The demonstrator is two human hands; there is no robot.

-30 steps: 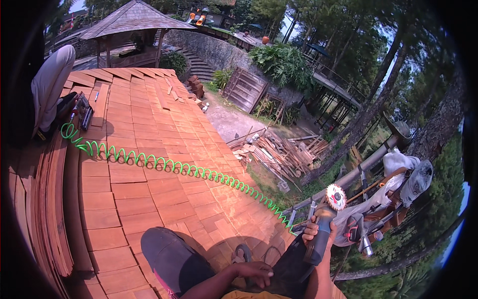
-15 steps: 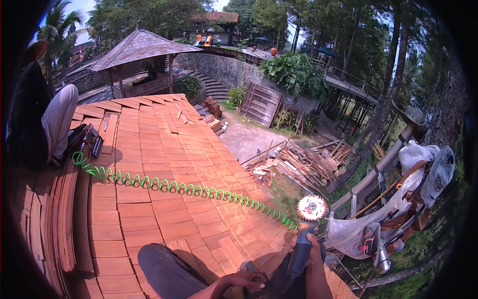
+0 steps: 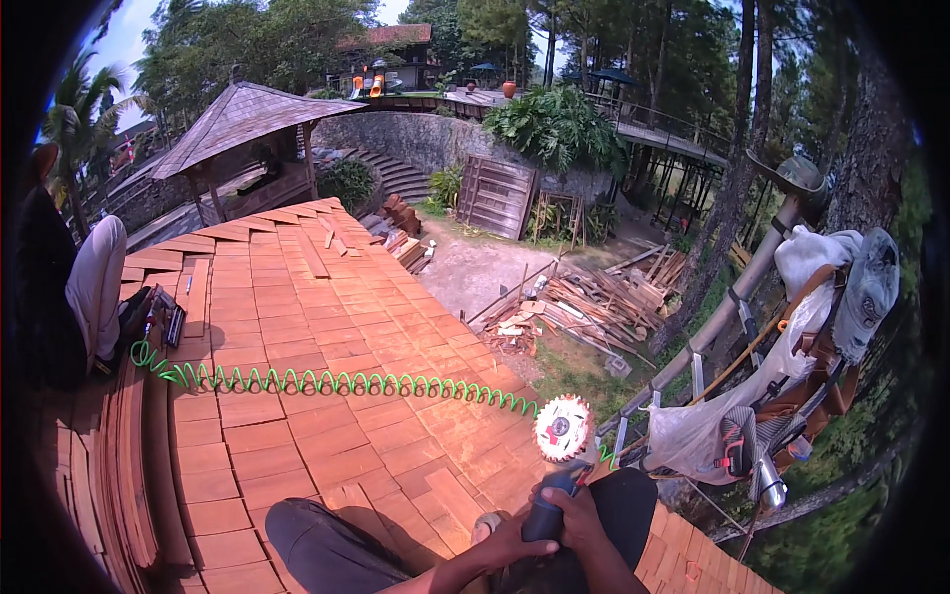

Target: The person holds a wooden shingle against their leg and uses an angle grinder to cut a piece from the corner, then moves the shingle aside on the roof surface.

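An angle grinder point(image 3: 547, 513) with a dark blue-grey body is held upright in front of my lap. On its upper end sits a round toothed saw blade point(image 3: 562, 430), pale with red marks. My right hand point(image 3: 584, 520) is wrapped round the body from the right, its thumb toward the head. From the left, my left hand point(image 3: 517, 544) grips the lower part of the same body. A green coiled hose point(image 3: 336, 381) crosses the roof, passes behind the blade and shows again to its right.
I sit on a sloping roof of reddish wooden shingles point(image 3: 287, 426). At the left, another person point(image 3: 94, 287) sits beside stacked wooden boards point(image 3: 124, 455). The roof edge drops off at right, near a pole point(image 3: 732, 307) with hanging bags and tools point(image 3: 762, 436). Scrap timber point(image 3: 604, 307) lies below.
The grinder has moved left and down. My left hand, free in front of my lap before, now grips its body together with my right hand. The view has shifted slightly.
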